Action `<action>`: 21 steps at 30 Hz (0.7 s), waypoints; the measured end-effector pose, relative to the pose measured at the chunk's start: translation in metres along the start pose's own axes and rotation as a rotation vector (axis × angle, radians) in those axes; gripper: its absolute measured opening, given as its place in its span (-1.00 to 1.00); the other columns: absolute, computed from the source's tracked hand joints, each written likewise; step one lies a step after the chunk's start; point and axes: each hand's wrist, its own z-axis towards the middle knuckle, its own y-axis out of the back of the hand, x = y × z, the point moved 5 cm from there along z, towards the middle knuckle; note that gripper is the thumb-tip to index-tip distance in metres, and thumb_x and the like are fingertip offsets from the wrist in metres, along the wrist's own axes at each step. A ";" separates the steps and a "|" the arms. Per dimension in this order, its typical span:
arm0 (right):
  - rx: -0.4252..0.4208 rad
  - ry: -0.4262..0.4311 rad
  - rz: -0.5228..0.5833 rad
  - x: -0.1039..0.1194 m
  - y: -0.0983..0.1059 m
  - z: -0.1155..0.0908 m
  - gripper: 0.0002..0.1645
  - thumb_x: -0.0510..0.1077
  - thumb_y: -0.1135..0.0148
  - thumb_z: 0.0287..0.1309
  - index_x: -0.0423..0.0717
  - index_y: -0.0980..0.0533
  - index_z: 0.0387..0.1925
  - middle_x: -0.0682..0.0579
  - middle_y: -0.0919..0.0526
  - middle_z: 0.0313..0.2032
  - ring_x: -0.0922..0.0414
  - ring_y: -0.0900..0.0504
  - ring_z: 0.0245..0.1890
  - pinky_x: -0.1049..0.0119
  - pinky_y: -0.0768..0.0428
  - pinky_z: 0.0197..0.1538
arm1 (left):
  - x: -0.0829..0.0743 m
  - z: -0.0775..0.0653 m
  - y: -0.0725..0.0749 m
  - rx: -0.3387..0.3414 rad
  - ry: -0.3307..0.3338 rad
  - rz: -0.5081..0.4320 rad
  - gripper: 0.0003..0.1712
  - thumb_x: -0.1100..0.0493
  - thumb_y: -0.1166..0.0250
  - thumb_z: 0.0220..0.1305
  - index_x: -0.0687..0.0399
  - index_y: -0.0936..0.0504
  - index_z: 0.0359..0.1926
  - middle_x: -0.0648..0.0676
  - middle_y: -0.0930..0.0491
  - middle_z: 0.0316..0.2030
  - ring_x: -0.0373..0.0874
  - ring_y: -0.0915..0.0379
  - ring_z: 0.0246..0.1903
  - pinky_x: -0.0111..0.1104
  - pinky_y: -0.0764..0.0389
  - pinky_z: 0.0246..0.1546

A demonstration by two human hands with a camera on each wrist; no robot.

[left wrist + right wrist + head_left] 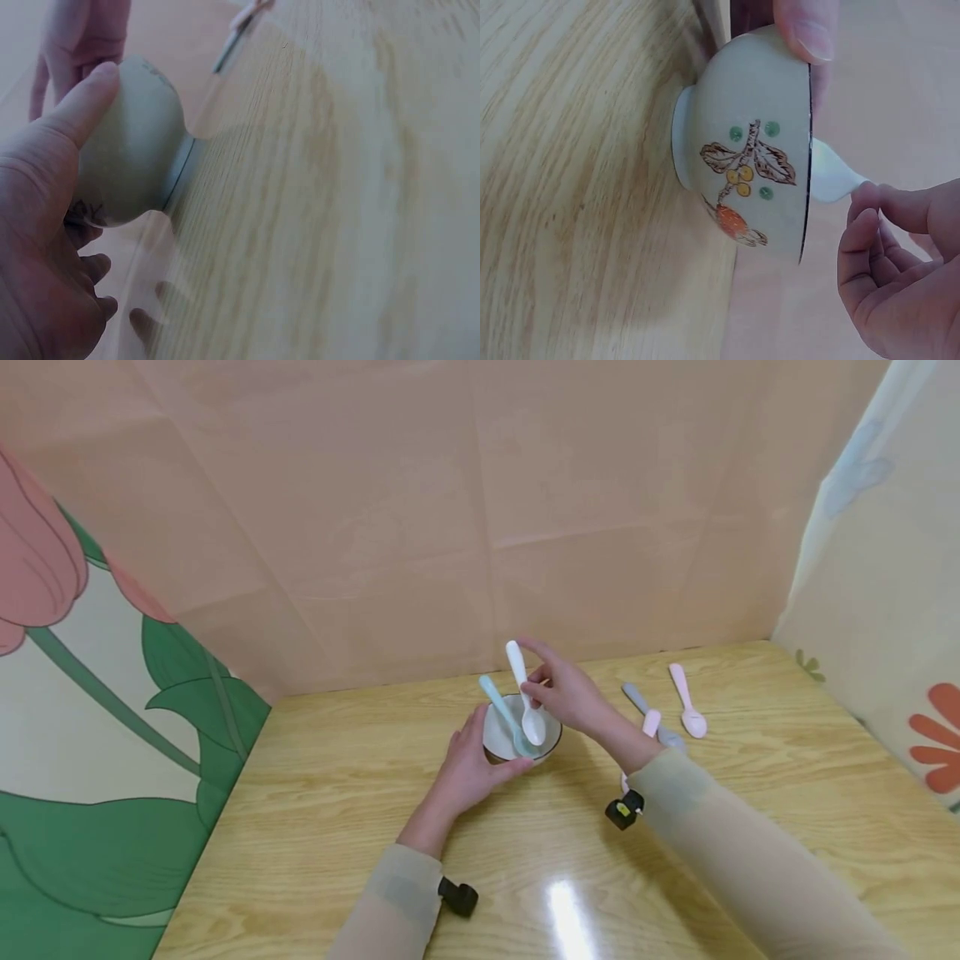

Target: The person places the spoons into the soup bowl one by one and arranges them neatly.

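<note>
A white bowl (493, 732) with a dark rim stands upright on the table. Its outside bears a painted bird and leafy branch in the right wrist view. My left hand (467, 772) holds it, thumb at the near side and fingers round the left. A light blue spoon (498, 698) leans inside with its handle over the far rim. My right hand (567, 695) pinches a white spoon (533, 725) between thumb and fingers. The bowl end of that spoon (834, 176) dips just past the rim, handle up.
To the right on the wooden table (337, 793) lie a pink spoon (687, 708), a grey spoon (636, 697) and a paler pink spoon (652, 722), partly covered by my right forearm. A pinkish sheet (360, 527) hangs along the back edge.
</note>
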 end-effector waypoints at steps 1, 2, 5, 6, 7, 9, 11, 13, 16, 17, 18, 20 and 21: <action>0.004 -0.001 -0.005 0.000 -0.001 0.000 -0.12 -0.29 -0.29 0.59 0.12 -0.18 0.75 -0.16 -0.75 -0.20 -0.02 -0.71 -0.29 0.14 -0.62 -0.21 | 0.000 0.000 0.000 0.000 0.001 0.001 0.26 -0.41 -0.60 0.24 -0.12 -0.13 0.72 0.03 -0.44 0.49 0.00 -0.40 0.45 0.18 0.12 0.66; 0.008 -0.004 -0.009 -0.001 -0.002 0.000 -0.12 -0.28 -0.29 0.59 0.13 -0.18 0.75 -0.16 -0.75 -0.20 -0.02 -0.70 -0.29 0.14 -0.61 -0.20 | 0.000 0.000 0.000 -0.001 0.001 0.004 0.26 -0.40 -0.60 0.24 -0.12 -0.13 0.72 0.03 -0.44 0.49 0.00 -0.40 0.45 0.18 0.12 0.66; 0.020 -0.009 -0.020 -0.001 -0.004 0.000 -0.12 -0.28 -0.29 0.59 0.12 -0.18 0.75 -0.16 -0.74 -0.19 -0.03 -0.69 -0.28 0.13 -0.60 -0.21 | -0.001 -0.001 0.001 -0.001 0.005 0.007 0.27 -0.41 -0.59 0.25 -0.12 -0.11 0.73 0.02 -0.43 0.50 0.00 -0.39 0.46 0.18 0.12 0.66; 0.024 -0.010 -0.020 -0.002 -0.004 0.001 -0.12 -0.29 -0.29 0.59 0.12 -0.17 0.75 -0.18 -0.74 -0.18 -0.03 -0.69 -0.28 0.14 -0.60 -0.21 | -0.002 -0.001 0.001 -0.001 0.003 0.005 0.26 -0.41 -0.59 0.25 -0.11 -0.12 0.72 0.02 -0.43 0.50 0.00 -0.39 0.46 0.19 0.12 0.66; 0.028 -0.010 -0.023 -0.002 -0.005 0.001 -0.11 -0.29 -0.28 0.59 0.13 -0.17 0.75 -0.18 -0.74 -0.18 -0.03 -0.69 -0.28 0.14 -0.60 -0.21 | -0.002 0.000 0.001 -0.002 0.002 0.004 0.26 -0.41 -0.59 0.25 -0.11 -0.12 0.72 0.02 -0.43 0.50 0.00 -0.39 0.46 0.20 0.12 0.66; 0.034 -0.012 -0.027 -0.003 -0.006 0.001 -0.11 -0.30 -0.27 0.59 0.12 -0.17 0.75 -0.19 -0.75 -0.17 -0.04 -0.70 -0.28 0.15 -0.60 -0.21 | -0.002 0.000 0.001 -0.003 0.001 0.003 0.26 -0.41 -0.59 0.25 -0.10 -0.12 0.72 0.02 -0.42 0.50 0.01 -0.38 0.47 0.21 0.12 0.66; 0.040 -0.017 -0.028 -0.004 -0.008 0.002 -0.11 -0.30 -0.27 0.59 0.12 -0.16 0.75 -0.19 -0.76 -0.17 -0.05 -0.71 -0.27 0.15 -0.61 -0.21 | -0.002 0.000 0.001 -0.003 -0.003 0.003 0.25 -0.40 -0.59 0.26 -0.10 -0.13 0.72 0.02 -0.42 0.50 0.00 -0.38 0.47 0.22 0.13 0.66; 0.045 -0.025 -0.026 -0.005 -0.010 0.002 -0.11 -0.30 -0.27 0.60 0.12 -0.16 0.76 -0.19 -0.77 -0.17 -0.05 -0.71 -0.27 0.15 -0.62 -0.21 | -0.002 0.000 0.001 -0.004 -0.005 0.007 0.25 -0.39 -0.59 0.26 -0.09 -0.13 0.72 0.01 -0.42 0.50 0.00 -0.38 0.47 0.23 0.13 0.65; 0.055 -0.035 -0.027 -0.005 -0.012 0.002 -0.11 -0.29 -0.28 0.60 0.12 -0.15 0.76 -0.17 -0.77 -0.16 -0.06 -0.72 -0.26 0.15 -0.63 -0.21 | -0.003 0.000 0.001 -0.004 -0.009 0.012 0.24 -0.37 -0.60 0.26 -0.09 -0.14 0.72 0.01 -0.43 0.49 -0.01 -0.39 0.46 0.24 0.11 0.65; 0.059 -0.039 -0.029 -0.005 -0.013 0.002 -0.11 -0.28 -0.28 0.60 0.12 -0.15 0.76 -0.16 -0.77 -0.16 -0.06 -0.72 -0.26 0.15 -0.63 -0.21 | -0.003 0.000 0.001 -0.004 -0.010 0.011 0.23 -0.36 -0.60 0.27 -0.08 -0.14 0.72 0.01 -0.43 0.49 -0.01 -0.39 0.46 0.24 0.11 0.65; 0.062 -0.040 -0.030 -0.006 -0.013 0.002 -0.10 -0.28 -0.28 0.60 0.13 -0.15 0.76 -0.16 -0.77 -0.16 -0.06 -0.72 -0.26 0.15 -0.63 -0.21 | -0.004 -0.001 0.001 -0.004 -0.012 0.010 0.23 -0.36 -0.60 0.27 -0.08 -0.14 0.72 0.01 -0.44 0.48 -0.01 -0.39 0.45 0.25 0.11 0.65; 0.070 -0.040 -0.035 -0.006 -0.014 0.002 -0.10 -0.28 -0.27 0.60 0.13 -0.14 0.77 -0.16 -0.77 -0.16 -0.05 -0.72 -0.27 0.15 -0.63 -0.21 | -0.005 -0.001 0.001 -0.003 -0.014 0.007 0.22 -0.36 -0.60 0.28 -0.08 -0.14 0.71 0.02 -0.44 0.48 0.00 -0.40 0.45 0.25 0.11 0.64; 0.075 -0.040 -0.039 -0.006 -0.014 0.002 -0.10 -0.28 -0.27 0.60 0.13 -0.13 0.77 -0.16 -0.78 -0.17 -0.05 -0.72 -0.27 0.14 -0.63 -0.20 | -0.005 -0.001 0.001 -0.003 -0.015 0.006 0.22 -0.36 -0.59 0.28 -0.07 -0.14 0.71 0.03 -0.44 0.48 0.00 -0.40 0.45 0.26 0.10 0.64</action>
